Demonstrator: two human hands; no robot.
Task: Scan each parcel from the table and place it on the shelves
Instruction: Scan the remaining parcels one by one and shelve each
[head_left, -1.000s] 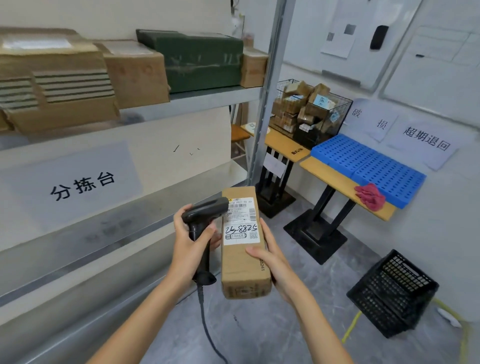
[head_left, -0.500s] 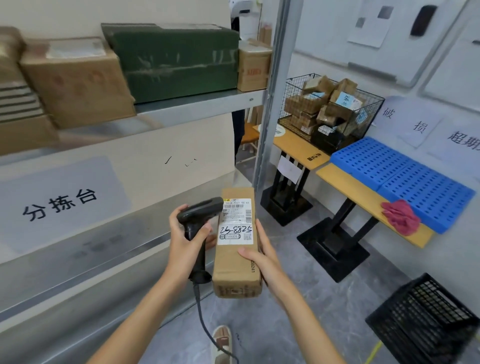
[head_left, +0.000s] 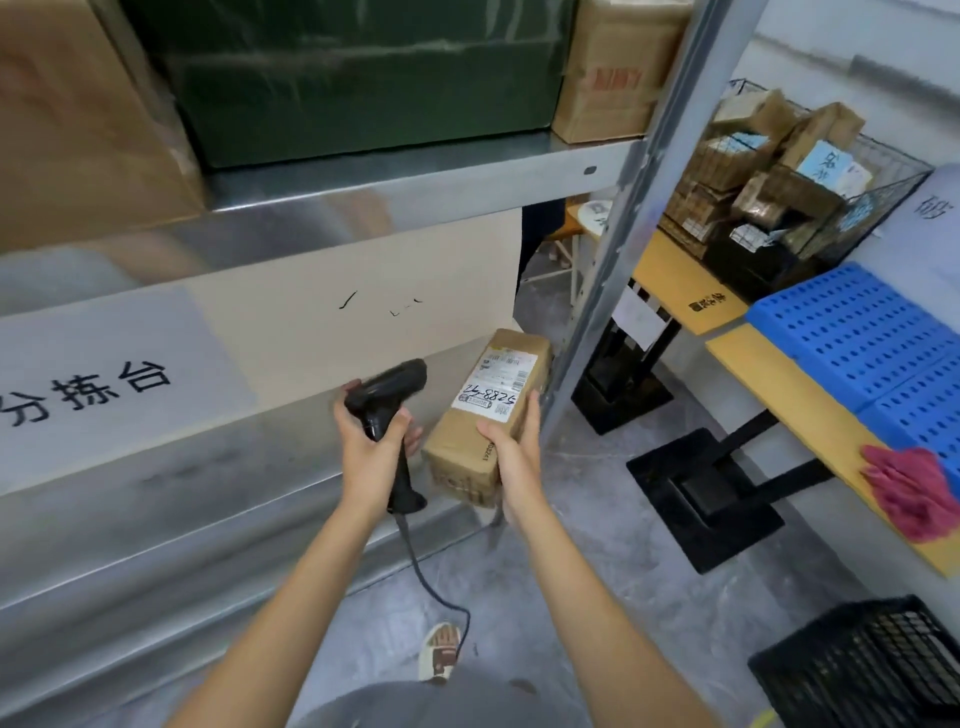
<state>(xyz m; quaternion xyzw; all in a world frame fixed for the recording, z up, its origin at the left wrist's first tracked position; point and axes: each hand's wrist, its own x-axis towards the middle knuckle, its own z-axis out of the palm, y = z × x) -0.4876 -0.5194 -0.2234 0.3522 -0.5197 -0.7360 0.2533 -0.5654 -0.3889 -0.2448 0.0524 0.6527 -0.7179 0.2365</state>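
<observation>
Left hand (head_left: 370, 453) wrapped round the grip of a black scanner (head_left: 390, 402), fingers curled tight, cord (head_left: 431, 582) trailing down toward the floor. Right hand (head_left: 514, 457) clamped on the near right side of a long brown parcel (head_left: 485, 415), thumb up on the top face, fingers tucked along the far side and underneath. Parcel held in the air just beside the scanner, far end tipped up toward the lower metal shelf (head_left: 218, 467) and sitting close to the upright post (head_left: 613, 270).

Stuff that could go sideways, just guessing:
- One-handed hold near the parcel's near end only, so the far end could dip and slip out on the way in.
- Far corner very near that post, could clip it if swung right.
- Dangling cord right above a foot (head_left: 441, 652), easy snag or trip.
- Scanner nose not obviously aimed at the label (head_left: 493, 384), so a missed read looks possible.

Readable bits: handwritten digits on the label, upside down from here, something like 24-8825 but not sure. Small barcode and print on it too tiny to read. Big sign (head_left: 88, 387) on the shelf backing ending 拣台. Printing on the parcel's side, looks like 0241, blurry. Red lettering on the small carton (head_left: 608, 78) up top too smeared to make out.
</observation>
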